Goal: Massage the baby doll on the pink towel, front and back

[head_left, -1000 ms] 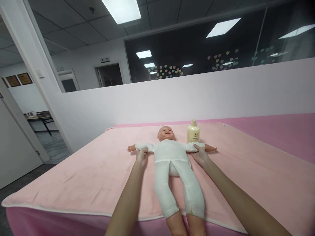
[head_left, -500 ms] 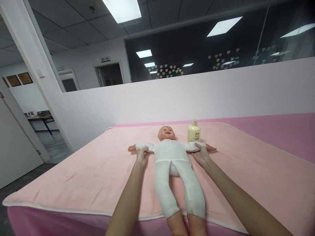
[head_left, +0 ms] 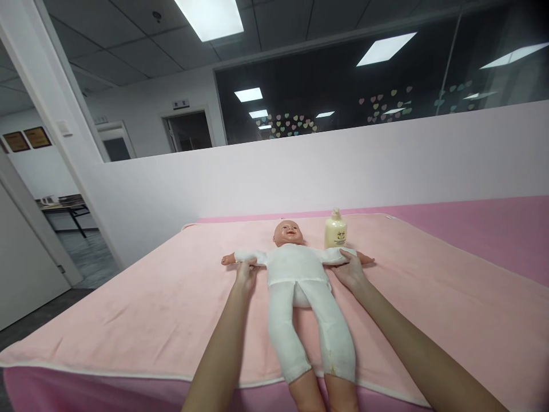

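Note:
A baby doll (head_left: 297, 266) with a white cloth body lies on its back, its head away from me and both arms stretched out sideways. My left hand (head_left: 246, 271) is closed round the doll's arm on the left, near the middle of the sleeve. On the other side my right hand (head_left: 349, 270) grips the doll's right-side arm, thumb on top and the other fingers underneath. The doll's legs point toward me, and its lower legs reach past the blanket's near edge. Just behind the right-side arm stands a pale yellow pump bottle (head_left: 335, 230).
Under the doll is a pink blanket (head_left: 171, 309) with a white border, spread over a darker pink surface (head_left: 484, 229). A low white wall (head_left: 266, 177) with dark glass above rises behind it. At the left is a white door (head_left: 30, 246).
The whole view has shifted slightly, so everything sits a little further left. Both hands keep their hold on the doll's arms, and the doll and bottle look unmoved.

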Tool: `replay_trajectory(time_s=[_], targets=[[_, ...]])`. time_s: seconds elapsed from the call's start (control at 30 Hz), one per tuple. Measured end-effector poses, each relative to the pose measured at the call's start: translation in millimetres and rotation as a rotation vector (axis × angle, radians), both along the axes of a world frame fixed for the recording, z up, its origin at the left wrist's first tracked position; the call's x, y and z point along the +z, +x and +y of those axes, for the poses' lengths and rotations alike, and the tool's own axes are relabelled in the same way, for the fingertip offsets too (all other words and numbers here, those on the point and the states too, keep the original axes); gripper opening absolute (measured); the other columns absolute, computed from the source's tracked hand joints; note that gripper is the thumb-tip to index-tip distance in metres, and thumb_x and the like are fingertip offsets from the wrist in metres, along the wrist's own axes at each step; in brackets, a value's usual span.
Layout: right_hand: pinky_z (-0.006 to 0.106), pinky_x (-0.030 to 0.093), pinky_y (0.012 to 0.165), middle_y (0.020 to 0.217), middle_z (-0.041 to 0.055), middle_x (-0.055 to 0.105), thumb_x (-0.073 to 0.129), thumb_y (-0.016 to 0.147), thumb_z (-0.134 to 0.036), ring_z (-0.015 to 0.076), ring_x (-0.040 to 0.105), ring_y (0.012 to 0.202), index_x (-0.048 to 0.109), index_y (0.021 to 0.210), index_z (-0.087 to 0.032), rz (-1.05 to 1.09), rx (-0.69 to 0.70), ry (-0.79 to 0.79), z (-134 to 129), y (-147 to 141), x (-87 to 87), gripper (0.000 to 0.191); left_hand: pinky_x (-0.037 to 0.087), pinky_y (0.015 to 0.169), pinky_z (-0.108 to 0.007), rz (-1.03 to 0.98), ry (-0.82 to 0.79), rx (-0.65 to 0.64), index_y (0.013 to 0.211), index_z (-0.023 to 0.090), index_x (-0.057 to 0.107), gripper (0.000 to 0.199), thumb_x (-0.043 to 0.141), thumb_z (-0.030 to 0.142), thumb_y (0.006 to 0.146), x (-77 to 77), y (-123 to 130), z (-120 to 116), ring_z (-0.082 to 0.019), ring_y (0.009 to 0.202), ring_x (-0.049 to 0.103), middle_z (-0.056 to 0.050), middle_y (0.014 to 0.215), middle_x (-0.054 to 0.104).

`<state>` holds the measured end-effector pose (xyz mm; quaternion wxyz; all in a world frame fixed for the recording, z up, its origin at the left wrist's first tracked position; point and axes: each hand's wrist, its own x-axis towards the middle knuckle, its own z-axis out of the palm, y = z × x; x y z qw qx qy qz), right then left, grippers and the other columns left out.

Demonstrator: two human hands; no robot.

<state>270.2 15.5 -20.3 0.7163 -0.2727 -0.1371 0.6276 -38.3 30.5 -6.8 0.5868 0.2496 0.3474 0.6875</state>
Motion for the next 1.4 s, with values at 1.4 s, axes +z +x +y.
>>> replay_trajectory(time_s=[1.4], targets=[[0.028, 0.041, 0.061, 0.071, -0.0023, 0.056, 0.052, 0.054, -0.024, 0.0158, 0.049, 0.068, 0.053, 0.079, -0.021, -0.839, -0.115, 0.236, -8.8, -21.6, 2.8, 0.025, 0.045, 0.073, -0.026, 0.418, 0.25, -0.146, 0.093, 0.018, 0.067, 0.031, 0.061, 0.022, 0.064, 18.5, 33.0, -23.1, -0.019, 0.085, 0.061, -0.004, 0.093, 0.068]])
